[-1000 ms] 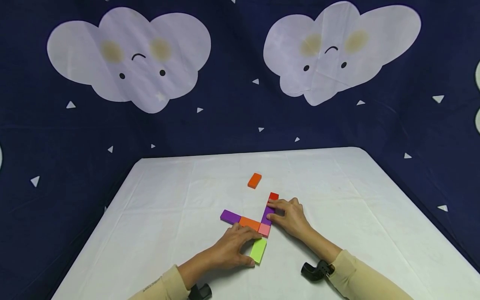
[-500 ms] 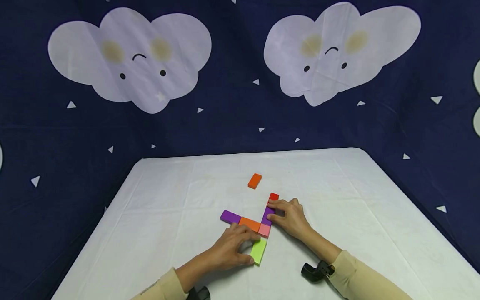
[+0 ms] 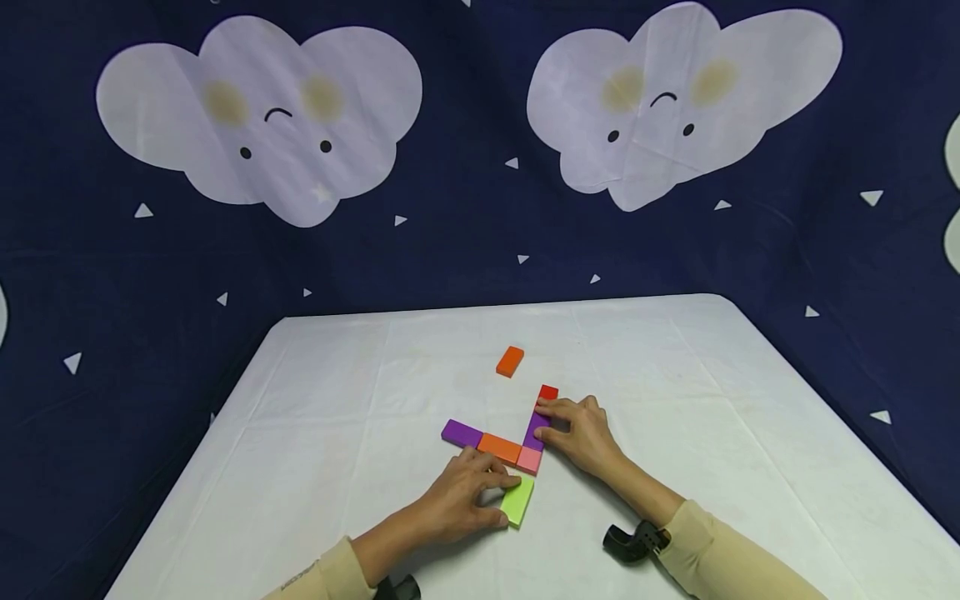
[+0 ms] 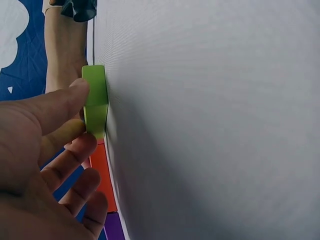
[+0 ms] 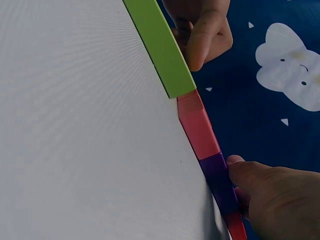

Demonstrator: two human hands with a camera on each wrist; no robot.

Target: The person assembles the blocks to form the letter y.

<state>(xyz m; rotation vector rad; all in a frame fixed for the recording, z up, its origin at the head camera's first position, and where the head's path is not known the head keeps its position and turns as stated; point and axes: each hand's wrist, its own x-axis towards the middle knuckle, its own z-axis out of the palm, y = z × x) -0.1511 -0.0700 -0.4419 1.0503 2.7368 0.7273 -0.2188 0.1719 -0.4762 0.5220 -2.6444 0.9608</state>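
Short coloured blocks lie joined on the white table. My left hand (image 3: pixel 461 496) holds the lime green block (image 3: pixel 518 502), thumb by its near end and index finger at its far end. In the head view a narrow gap parts it from the pink block (image 3: pixel 528 461). From the pink one, an orange block (image 3: pixel 499 448) and a purple block (image 3: pixel 461 433) run left. Another purple block (image 3: pixel 532 432) and a red block (image 3: pixel 549 392) run away from me. My right hand (image 3: pixel 583 437) grips this second purple block, thumb against its side (image 5: pixel 218 180), with a fingertip by the red one.
A loose orange block (image 3: pixel 510 362) lies farther back on the white tabletop (image 3: pixel 337 375). Behind the table hangs a dark blue cloth (image 3: pixel 472 250) with clouds and small triangles. Black wrist cameras (image 3: pixel 633 542) sit on both wrists.
My left index fingertip has drawn slightly toward me, from the green block's far edge onto its far end. The right hand and the other blocks look the same.
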